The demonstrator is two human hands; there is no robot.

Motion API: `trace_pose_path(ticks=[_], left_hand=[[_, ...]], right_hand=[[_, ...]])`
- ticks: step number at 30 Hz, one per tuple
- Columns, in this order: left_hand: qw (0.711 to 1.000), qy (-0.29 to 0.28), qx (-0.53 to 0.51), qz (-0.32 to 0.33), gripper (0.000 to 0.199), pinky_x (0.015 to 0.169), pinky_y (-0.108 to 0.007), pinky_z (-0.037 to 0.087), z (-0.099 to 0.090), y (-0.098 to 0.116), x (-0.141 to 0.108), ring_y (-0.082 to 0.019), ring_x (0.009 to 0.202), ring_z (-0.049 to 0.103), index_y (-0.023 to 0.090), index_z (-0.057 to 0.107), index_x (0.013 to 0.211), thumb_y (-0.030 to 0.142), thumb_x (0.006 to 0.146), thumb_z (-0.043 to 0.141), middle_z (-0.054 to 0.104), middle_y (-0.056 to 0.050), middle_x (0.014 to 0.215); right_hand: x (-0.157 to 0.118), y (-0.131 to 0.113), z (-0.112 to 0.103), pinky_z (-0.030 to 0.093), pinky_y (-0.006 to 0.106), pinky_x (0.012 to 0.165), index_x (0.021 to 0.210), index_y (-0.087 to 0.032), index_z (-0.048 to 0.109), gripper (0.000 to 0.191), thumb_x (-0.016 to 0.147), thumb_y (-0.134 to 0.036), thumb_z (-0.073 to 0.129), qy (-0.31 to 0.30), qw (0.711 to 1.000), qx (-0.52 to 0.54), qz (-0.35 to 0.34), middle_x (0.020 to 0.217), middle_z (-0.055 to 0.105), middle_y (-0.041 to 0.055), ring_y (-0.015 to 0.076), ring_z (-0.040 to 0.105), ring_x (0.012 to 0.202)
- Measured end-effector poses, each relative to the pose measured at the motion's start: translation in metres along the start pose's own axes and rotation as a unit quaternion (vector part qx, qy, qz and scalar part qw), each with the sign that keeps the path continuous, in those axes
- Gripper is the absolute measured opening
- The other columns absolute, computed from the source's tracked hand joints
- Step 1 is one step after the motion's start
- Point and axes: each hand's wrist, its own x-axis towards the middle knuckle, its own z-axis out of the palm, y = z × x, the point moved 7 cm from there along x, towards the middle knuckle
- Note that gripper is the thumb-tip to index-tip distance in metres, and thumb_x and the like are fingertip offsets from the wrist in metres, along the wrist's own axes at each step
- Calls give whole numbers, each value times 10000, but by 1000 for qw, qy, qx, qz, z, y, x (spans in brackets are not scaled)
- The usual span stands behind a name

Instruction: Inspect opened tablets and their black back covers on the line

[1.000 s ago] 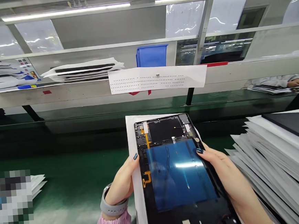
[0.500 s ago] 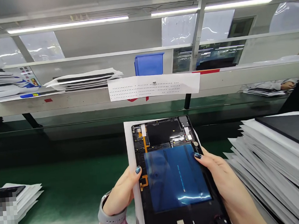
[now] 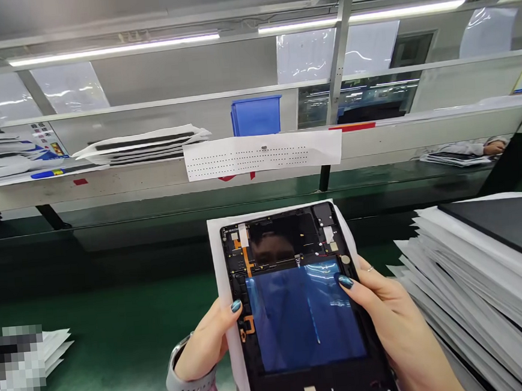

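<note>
An opened tablet [image 3: 264, 352] is held up in front of me, its inside facing me. A blue film-covered battery [image 3: 298, 325] fills its middle, with orange flex cables along the left side. Behind the tablet a white sheet [image 3: 218, 265] sticks out at the left and top. My left hand [image 3: 209, 338], with a grey watch on the wrist, grips the left edge, thumb on the front. My right hand [image 3: 393, 323] clasps the right edge, its thumb resting by the battery's upper right corner. The fingers behind the tablet are mostly hidden.
A tall stack of white sheets [image 3: 471, 281] with a dark panel [image 3: 502, 224] on top stands at right. Another stack [image 3: 56, 350] lies at left, partly pixelated. The shelf bears papers [image 3: 144, 145] and a blue bin [image 3: 257, 116]. Another person's hand [image 3: 494, 147] shows far right.
The tablet tilts slightly, so reflections on the battery and upper panel have shifted. Both hands keep their hold. The view has turned a little.
</note>
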Motion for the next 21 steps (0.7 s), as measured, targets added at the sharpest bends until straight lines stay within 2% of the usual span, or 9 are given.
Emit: trace_pose_path(ticks=[5,7,10,13,18,21], left_hand=[[999,-36,3,9,451,1024,-405,542,2,1,4,-349,1140,691,215,786,1105,494,754,838,799,-100,1065],[1000,-10,-4,7,480,1009,-416,555,1,1,4,-358,1124,698,200,788,1092,496,721,862,804,-104,1033],[997,66,-28,10,519,972,-430,582,0,1,1,-373,1087,713,186,802,1020,483,614,928,813,-93,959],[991,117,-62,-3,450,909,-427,615,1,1,-3,-379,1024,736,187,811,903,423,549,959,816,-80,894],[985,151,-85,-19,352,811,-383,645,-2,2,-4,-369,951,757,182,808,862,317,559,928,815,-65,841],[985,148,-86,-29,363,682,-330,652,-2,3,-3,-329,801,776,190,809,841,324,534,947,805,-44,763]], right_hand=[[2,3,2,479,363,1082,1019,-329,830,239,876,-489,726,1,1000,17,14,1400,616,22,307,579,1254],[2,4,2,484,358,1068,994,-324,834,219,874,-473,729,0,1000,15,19,1394,616,26,304,584,1240],[2,3,2,496,338,1031,973,-312,834,203,877,-452,722,0,1000,8,18,1349,635,37,288,607,1187],[2,-3,3,519,302,960,883,-275,831,211,882,-441,700,-4,1000,-13,-8,1229,676,61,264,634,1100],[-4,-20,6,552,264,807,652,-213,728,299,892,-379,663,6,995,-60,-75,988,697,68,224,662,903],[-11,-31,8,562,239,709,548,-204,630,349,868,-337,674,17,990,-90,-108,872,685,41,191,650,768]])
